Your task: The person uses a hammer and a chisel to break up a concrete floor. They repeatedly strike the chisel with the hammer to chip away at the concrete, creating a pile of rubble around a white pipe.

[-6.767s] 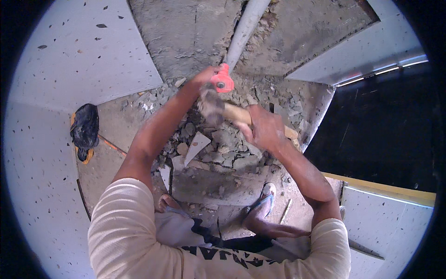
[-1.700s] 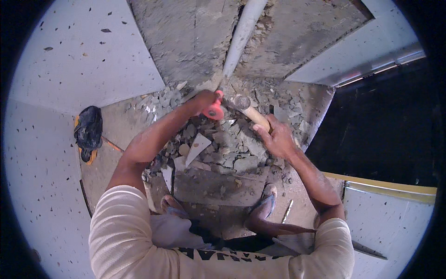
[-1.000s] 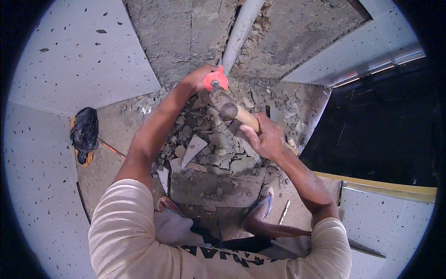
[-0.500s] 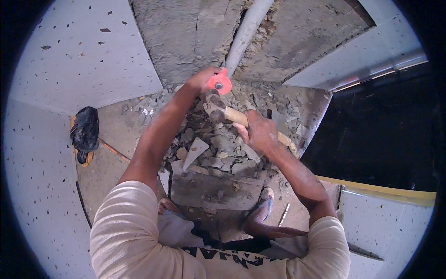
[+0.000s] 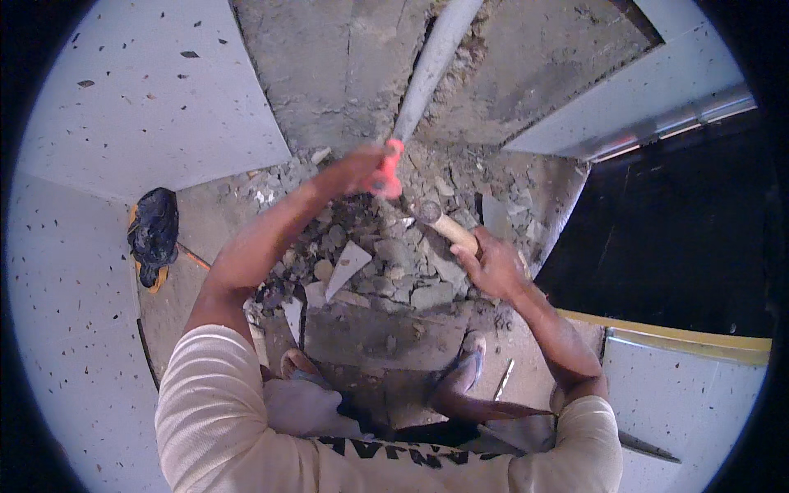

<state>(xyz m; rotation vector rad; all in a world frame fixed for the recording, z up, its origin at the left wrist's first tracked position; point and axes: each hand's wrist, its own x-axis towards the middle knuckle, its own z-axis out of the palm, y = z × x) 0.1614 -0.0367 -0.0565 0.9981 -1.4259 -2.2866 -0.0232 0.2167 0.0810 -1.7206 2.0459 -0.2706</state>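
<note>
The red-guarded chisel (image 5: 389,174) sits within the left hand (image 5: 362,169), its fingers closed around the grip. The right hand's (image 5: 498,268) fingers wrap the handle of the hammer (image 5: 452,231), its head apart from the chisel. Below both sets of fingers, much seems already broken into rubble (image 5: 399,267), left uncleared; beyond them, the wall (image 5: 316,70) beside the pipe (image 5: 437,66) looks stripped.

Lettering (image 5: 362,449) on shirt (image 5: 218,403).
Black capitals along the shirt's front edge, partly lost in folds; smaller letters unreadable.
</note>
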